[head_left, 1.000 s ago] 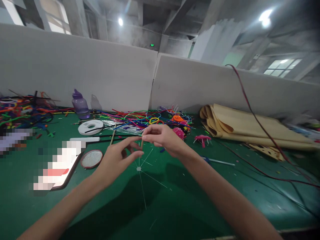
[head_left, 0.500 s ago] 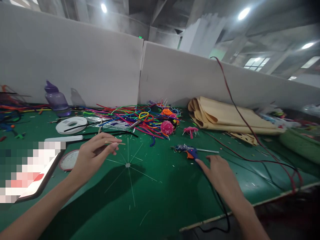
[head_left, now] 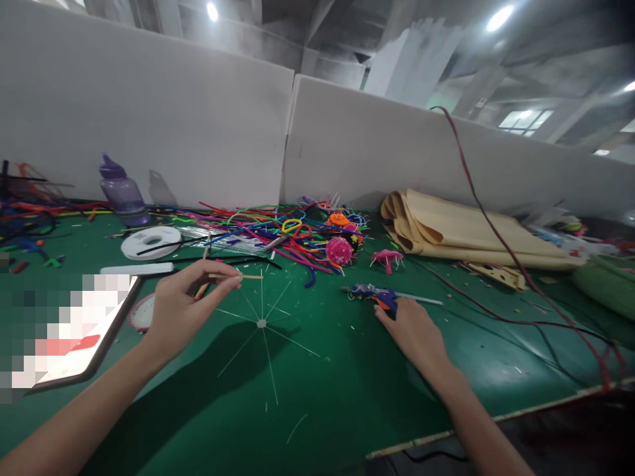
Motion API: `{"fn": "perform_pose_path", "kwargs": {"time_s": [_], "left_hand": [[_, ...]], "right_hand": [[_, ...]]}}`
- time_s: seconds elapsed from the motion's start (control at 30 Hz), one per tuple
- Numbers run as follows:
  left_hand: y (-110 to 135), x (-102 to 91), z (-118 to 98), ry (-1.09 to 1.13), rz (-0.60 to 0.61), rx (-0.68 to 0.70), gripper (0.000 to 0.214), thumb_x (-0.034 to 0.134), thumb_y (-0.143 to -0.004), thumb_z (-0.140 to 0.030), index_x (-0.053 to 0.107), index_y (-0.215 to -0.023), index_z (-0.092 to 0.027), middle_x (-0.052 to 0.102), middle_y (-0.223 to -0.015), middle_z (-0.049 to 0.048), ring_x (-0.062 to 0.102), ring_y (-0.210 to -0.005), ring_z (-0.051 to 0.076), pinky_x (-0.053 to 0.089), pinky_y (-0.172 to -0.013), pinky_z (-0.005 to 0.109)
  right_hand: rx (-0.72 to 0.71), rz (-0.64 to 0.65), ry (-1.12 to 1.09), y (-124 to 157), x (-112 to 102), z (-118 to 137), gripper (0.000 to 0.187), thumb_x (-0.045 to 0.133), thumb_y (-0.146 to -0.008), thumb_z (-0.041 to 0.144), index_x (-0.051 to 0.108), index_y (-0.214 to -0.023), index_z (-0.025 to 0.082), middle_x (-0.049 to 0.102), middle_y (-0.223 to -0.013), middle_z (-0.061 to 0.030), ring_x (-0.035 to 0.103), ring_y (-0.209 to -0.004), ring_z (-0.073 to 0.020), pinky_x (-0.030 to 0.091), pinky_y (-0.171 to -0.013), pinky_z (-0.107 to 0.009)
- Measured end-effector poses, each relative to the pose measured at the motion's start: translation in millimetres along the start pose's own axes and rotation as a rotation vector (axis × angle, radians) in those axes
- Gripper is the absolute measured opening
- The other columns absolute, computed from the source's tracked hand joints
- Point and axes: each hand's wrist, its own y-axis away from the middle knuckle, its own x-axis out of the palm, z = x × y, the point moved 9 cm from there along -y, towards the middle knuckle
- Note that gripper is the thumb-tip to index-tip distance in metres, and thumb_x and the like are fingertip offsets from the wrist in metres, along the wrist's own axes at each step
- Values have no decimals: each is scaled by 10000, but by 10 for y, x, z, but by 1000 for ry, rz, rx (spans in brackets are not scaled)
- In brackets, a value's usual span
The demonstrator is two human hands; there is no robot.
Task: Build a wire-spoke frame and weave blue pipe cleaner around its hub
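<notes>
My left hand is closed in a pinch on a thin wooden stick. More pale stick pieces show above and below its fingers. Below and right of it, thin pale spokes fan out from a small whitish hub on the green tabletop. At the right, my right hand is closed around the handle of a blue and orange hot glue gun lying on the table. The gun's nozzle points left, and a clear glue stick juts out of its back. My right fingertips are partly hidden.
Colourful pipe cleaners and a pink fuzzy ball lie at the back. A white spool, a purple bottle and a tablet stand or lie left. Folded tan sheets and a red-black cord are right.
My right hand has moved left onto the glue gun's handle and closed around it. My left hand keeps its stick, turned slightly. The whole view has shifted a little.
</notes>
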Motion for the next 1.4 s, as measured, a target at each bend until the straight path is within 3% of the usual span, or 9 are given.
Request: {"fn": "perform_pose_path", "kwargs": {"time_s": [0.13, 0.33, 0.53, 0.77, 1.4], "left_hand": [[-22, 28, -11, -87, 32, 45, 108, 646, -732, -291, 639, -805, -212, 666, -760, 4, 604, -691, 139, 498, -649, 275], [-43, 74, -22, -152, 101, 79, 90, 635, -741, -298, 613, -759, -212, 647, -745, 3, 589, -696, 140, 476, -644, 277], [-13, 134, -95, -208, 117, 184, 55, 610, -757, -273, 600, -745, -221, 664, -771, 4, 617, -736, 149, 493, -701, 297], [79, 179, -184, -273, 107, 392, 38, 637, -728, -213, 617, -754, -232, 686, -746, -8, 625, -740, 155, 497, -743, 334], [93, 165, -186, -299, 58, 410, 82, 678, -703, -226, 624, -763, -239, 686, -739, -10, 623, -716, 160, 504, -702, 336]], "right_hand": [[-31, 44, -238, -162, -138, 111, 363, 448, -801, 468, 535, -961, 154, 643, -841, -116, 621, -744, -266, 424, -590, -320], [-159, -134, -522, -309, -570, 626, 478, 523, -746, 469, 489, -1083, 131, 647, -901, -128, 621, -793, -259, 451, -670, -342], [-278, -189, -654, -200, -501, 1034, 470, 485, -791, 417, 453, -1134, 97, 632, -923, -145, 617, -757, -245, 459, -665, -357], [-316, -199, -708, -56, -420, 1079, 400, 470, -816, 393, 462, -1113, 124, 633, -930, -133, 620, -768, -235, 458, -657, -330], [-336, -196, -739, 0, -404, 1074, 376, 458, -833, 382, 468, -1126, 147, 623, -1012, -141, 622, -828, -247, 465, -677, -334]]}}
